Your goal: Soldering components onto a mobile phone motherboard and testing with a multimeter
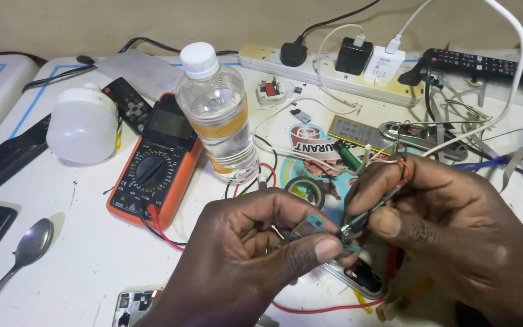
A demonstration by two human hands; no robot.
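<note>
Head view: above a cluttered white counter, the left hand is pinching a small teal circuit board by its edges while the right hand is gripping a thin wired tool against it; the board looks light, stiff and fragile, best held at its rim. An orange multimeter and water bottle are standing nearby.

Small board and probe in my fingers

I pinch a small teal circuit board level above the bench's near edge; my thin metal-tipped probe, slanted, touches its right end.
</note>
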